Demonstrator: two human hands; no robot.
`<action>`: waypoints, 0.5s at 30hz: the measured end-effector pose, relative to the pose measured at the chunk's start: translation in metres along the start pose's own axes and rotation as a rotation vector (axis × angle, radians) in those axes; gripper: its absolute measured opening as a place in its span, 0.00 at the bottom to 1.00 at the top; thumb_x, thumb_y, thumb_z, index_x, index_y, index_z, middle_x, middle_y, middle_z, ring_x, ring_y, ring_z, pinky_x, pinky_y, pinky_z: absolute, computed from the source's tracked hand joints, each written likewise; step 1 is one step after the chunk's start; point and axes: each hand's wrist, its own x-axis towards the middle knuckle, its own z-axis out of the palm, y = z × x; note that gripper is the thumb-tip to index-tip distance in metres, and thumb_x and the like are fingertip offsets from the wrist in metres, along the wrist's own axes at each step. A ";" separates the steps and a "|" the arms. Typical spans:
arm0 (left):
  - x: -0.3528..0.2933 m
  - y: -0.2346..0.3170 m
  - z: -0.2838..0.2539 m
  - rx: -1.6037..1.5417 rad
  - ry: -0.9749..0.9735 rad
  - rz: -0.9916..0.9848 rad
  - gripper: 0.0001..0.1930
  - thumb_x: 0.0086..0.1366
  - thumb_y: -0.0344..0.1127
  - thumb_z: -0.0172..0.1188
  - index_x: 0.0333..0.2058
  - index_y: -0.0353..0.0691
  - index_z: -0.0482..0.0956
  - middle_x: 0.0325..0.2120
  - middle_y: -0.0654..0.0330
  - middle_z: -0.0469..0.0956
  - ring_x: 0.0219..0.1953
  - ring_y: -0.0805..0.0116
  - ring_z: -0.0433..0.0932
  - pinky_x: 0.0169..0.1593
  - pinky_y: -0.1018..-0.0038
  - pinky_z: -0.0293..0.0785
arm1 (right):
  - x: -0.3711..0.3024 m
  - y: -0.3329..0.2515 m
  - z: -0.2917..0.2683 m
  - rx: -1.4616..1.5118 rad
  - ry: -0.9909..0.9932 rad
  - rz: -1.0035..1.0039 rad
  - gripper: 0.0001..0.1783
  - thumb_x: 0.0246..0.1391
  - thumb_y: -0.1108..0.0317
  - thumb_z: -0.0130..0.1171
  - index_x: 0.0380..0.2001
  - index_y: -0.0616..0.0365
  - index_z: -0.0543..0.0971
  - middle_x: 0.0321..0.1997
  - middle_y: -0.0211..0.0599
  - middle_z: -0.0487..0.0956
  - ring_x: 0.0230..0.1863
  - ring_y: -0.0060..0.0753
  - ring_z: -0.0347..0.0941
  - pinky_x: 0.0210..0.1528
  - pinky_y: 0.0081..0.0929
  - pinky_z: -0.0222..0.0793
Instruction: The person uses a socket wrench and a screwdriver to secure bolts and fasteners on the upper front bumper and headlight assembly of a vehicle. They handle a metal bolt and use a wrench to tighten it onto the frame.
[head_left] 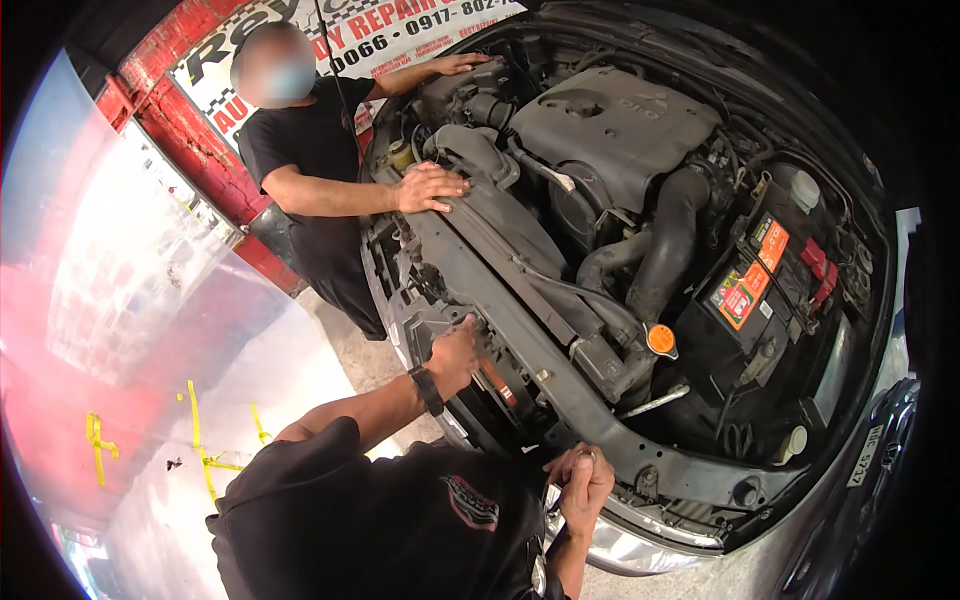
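My left hand, with a dark band at the wrist, is curled at the gap just ahead of the car's front crossmember. An orange-red strip shows in that gap beside it. What its fingers grip, if anything, is hidden. My right hand is closed in front of the crossmember's near end, above the headlight. Whatever it holds is too small or too covered to name. Beyond the crossmember lies the open engine bay, with a grey plastic engine cover and a thick black hose.
A co-worker in black stands at far left, one hand flat on the crossmember, the other hand on the bay's far edge. A battery, an orange radiator cap and a white-capped reservoir sit to the right.
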 end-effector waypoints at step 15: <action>-0.002 0.004 0.003 0.052 0.057 0.021 0.08 0.70 0.45 0.52 0.38 0.50 0.73 0.18 0.73 0.66 0.12 0.76 0.56 0.16 0.75 0.49 | 0.000 0.000 0.001 -0.018 0.020 -0.003 0.22 0.67 0.59 0.45 0.22 0.63 0.68 0.14 0.36 0.69 0.16 0.26 0.68 0.25 0.28 0.73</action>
